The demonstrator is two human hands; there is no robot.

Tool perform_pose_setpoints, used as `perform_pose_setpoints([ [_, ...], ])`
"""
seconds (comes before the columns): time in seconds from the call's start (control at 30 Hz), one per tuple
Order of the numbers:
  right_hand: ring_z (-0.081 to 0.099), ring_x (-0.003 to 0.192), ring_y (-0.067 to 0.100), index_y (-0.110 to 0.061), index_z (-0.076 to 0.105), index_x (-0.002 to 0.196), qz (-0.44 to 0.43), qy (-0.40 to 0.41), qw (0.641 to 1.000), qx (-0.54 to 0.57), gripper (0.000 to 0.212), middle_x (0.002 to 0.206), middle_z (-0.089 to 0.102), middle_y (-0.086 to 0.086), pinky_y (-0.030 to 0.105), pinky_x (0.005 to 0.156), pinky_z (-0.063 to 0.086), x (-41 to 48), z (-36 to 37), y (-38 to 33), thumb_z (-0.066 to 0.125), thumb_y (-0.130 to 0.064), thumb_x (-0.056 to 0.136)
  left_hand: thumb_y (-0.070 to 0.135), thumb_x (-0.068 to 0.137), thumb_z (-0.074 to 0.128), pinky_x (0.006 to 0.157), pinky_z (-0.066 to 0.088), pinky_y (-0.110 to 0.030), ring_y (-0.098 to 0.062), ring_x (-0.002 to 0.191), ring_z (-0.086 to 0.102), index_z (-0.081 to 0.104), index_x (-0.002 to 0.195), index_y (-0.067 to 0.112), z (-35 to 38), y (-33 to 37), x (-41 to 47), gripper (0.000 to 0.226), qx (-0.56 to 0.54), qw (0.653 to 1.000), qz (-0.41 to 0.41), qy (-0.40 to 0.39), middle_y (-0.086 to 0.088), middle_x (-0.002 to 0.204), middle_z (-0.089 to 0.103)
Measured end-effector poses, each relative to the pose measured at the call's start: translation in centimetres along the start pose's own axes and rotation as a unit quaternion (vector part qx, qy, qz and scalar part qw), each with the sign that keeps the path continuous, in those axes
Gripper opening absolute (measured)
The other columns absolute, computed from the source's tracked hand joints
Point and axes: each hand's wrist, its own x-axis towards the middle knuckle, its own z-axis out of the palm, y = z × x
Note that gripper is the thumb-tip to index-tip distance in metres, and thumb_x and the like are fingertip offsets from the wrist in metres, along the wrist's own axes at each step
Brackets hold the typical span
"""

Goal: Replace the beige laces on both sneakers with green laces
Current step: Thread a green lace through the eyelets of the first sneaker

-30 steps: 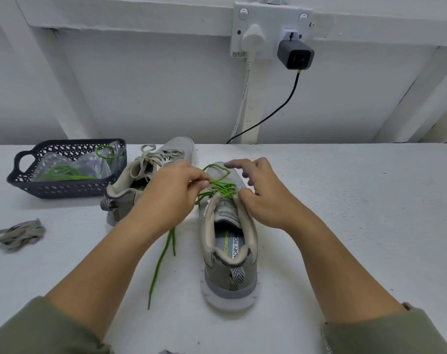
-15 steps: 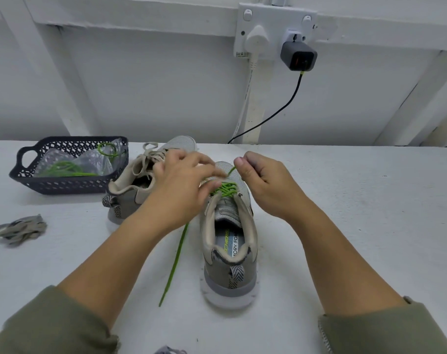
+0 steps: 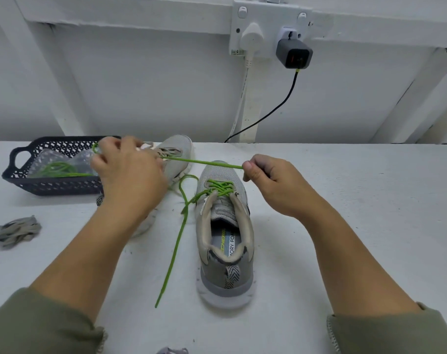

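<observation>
The right hand [image 3: 271, 185] is pinching the green lace [image 3: 209, 163], the left hand [image 3: 130, 175] curling round it, stretching it taut above the near sneaker [image 3: 225, 226] on the counter [image 3: 345, 200]; an uneven tug could be dragging it from the eyelets

On the white table [image 3: 357, 200] are set a dark basket [image 3: 51, 186] at middle left, a grey sneaker [image 3: 225, 274] at centre, a second sneaker [image 3: 177, 146] between them, and bundled beige laces [image 3: 15, 231] at the far left edge
</observation>
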Motion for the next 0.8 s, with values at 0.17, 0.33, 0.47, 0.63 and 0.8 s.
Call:
perform_pose_setpoints([
  [0.17,0.044,0.051,-0.001,-0.017,0.063,0.087,-0.011,-0.021,1.000,0.010,0.029,0.054,0.051,-0.030,0.012,0.049,0.032,0.4,1.4,-0.9,0.045,-0.036,0.100,0.039,0.096,0.050,0.085,0.013,-0.031,-0.013,0.125,0.033,0.054,0.124,0.040,-0.1,2.8,-1.1,0.028,-0.120,0.960,0.230,-0.103,0.020,0.116,0.053],
  [0.33,0.044,0.054,-0.002,-0.024,0.064,0.089,0.002,-0.034,0.999,0.006,0.025,0.055,0.051,-0.025,0.012,0.051,0.032,0.2,0.5,-0.4,0.044,-0.033,0.101,0.044,0.098,0.046,0.079,0.011,-0.028,-0.002,0.100,0.049,0.062,0.081,0.048,0.5,0.7,-0.4,0.024,-0.208,0.953,0.195,-0.107,0.025,0.076,0.064],
  [0.47,0.049,0.070,-0.001,-0.024,0.072,0.092,0.001,0.006,0.999,-0.048,0.017,0.075,0.053,-0.013,0.013,0.060,0.033,0.7,1.1,0.0,0.059,-0.035,0.093,0.043,0.095,0.051,0.098,0.019,-0.037,-0.007,0.121,0.042,0.058,0.120,0.047,-0.1,0.9,-0.5,0.026,-0.130,0.963,0.189,-0.139,0.028,0.102,0.061],
  [0.63,0.059,0.069,-0.006,-0.027,0.076,0.096,0.048,0.077,0.995,0.047,0.011,0.076,0.064,-0.018,0.007,0.065,0.041,0.9,1.6,-0.7,0.069,-0.027,0.088,0.045,0.088,0.064,0.095,0.043,-0.049,0.004,0.084,0.058,0.070,0.094,0.045,0.1,2.1,-0.9,0.009,-0.275,0.931,0.156,-0.181,0.025,0.078,0.067],
  [0.8,0.064,0.072,0.006,-0.031,0.071,0.094,0.067,0.049,0.993,0.088,0.018,0.080,0.069,-0.010,0.023,0.072,0.053,0.3,1.5,-0.8,0.061,-0.016,0.093,0.038,0.089,0.063,0.089,0.045,-0.049,0.011,0.072,0.053,0.060,0.075,0.043,0.4,1.7,-1.0,0.015,-0.262,0.942,0.132,-0.163,0.022,0.072,0.064],
])
